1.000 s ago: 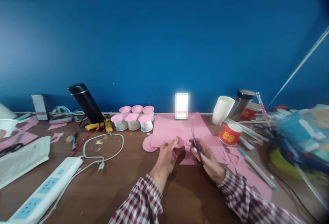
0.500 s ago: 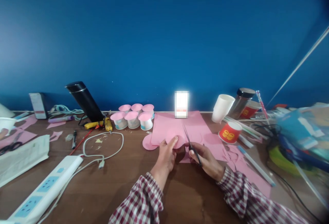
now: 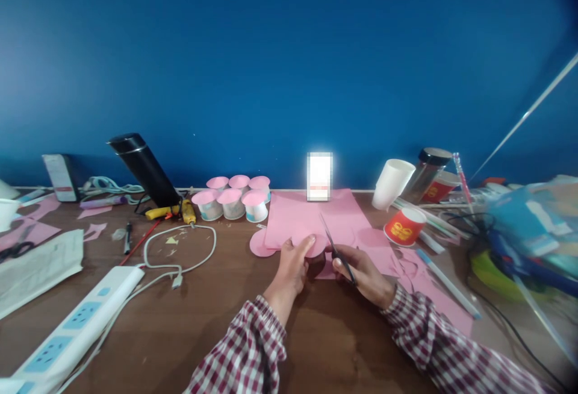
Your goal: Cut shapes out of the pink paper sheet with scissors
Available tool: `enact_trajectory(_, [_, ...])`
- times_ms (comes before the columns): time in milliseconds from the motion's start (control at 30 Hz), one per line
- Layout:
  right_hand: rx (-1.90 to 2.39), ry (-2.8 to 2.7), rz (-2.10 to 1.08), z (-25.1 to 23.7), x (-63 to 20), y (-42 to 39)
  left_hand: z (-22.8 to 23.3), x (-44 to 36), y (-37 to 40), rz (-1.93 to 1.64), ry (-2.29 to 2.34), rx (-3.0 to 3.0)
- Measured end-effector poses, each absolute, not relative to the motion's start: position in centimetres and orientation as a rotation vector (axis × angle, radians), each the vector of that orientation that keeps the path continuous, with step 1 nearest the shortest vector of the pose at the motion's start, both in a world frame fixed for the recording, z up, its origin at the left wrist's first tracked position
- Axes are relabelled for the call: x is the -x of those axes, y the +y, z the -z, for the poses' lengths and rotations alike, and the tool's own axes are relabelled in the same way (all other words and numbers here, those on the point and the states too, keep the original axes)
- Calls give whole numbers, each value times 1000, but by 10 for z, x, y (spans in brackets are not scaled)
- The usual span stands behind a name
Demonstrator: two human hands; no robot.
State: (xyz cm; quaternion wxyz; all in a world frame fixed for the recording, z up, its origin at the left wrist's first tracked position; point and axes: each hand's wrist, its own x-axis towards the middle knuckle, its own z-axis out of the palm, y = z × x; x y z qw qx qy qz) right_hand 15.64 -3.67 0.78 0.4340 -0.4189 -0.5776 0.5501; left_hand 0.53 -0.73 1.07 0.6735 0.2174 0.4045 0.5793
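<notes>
My left hand (image 3: 292,264) pinches a pink paper disc (image 3: 316,246), its thumb lying on top. Close by on the right, my right hand (image 3: 363,273) is closed around a pair of dark-handled scissors (image 3: 333,240) whose blades point up and away, beside the disc. Whether the blades touch the disc, I cannot tell. Beneath and behind both hands lie pink paper sheets (image 3: 289,216). Another rounded pink piece (image 3: 259,243) pokes out at the sheets' left side. Several paper cups with pink tops (image 3: 232,204) stand in two rows to the left.
At right are a red paper cup (image 3: 404,227), a white cup (image 3: 394,184), a lidded jar (image 3: 427,174) and pink scraps (image 3: 445,297). A power strip (image 3: 76,328), a cable (image 3: 180,266) and a tilted black flask (image 3: 144,168) occupy the left. A blue wall (image 3: 289,68) rises behind.
The whole view has shifted slightly, with the table things a little higher in the picture. Both hands keep the same holds on the disc and the scissors.
</notes>
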Motion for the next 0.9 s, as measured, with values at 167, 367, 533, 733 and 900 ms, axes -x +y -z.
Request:
enact_trajectory(167, [1073,-1456,-1349,-11,-155,-38,-10,-5,-8,-1311,864,-517])
enact_trajectory(367, [1085,-1444,-1337,-16,-153,-39,-14,-5,-9,-1300,864,-523])
enact_trajectory(533, [1062,-1442,-1333,-14,-154,-39,-17,-6,-10,-1293,893,-487])
enact_trajectory(733, [1094,-1452,-1316,-17,-154,-39,-19,-5,-11,-1267,948,-478])
enact_trajectory(900, [1096,-1500,-1312,-16,-155,-39,-19,-5,-12,-1284,918,-536])
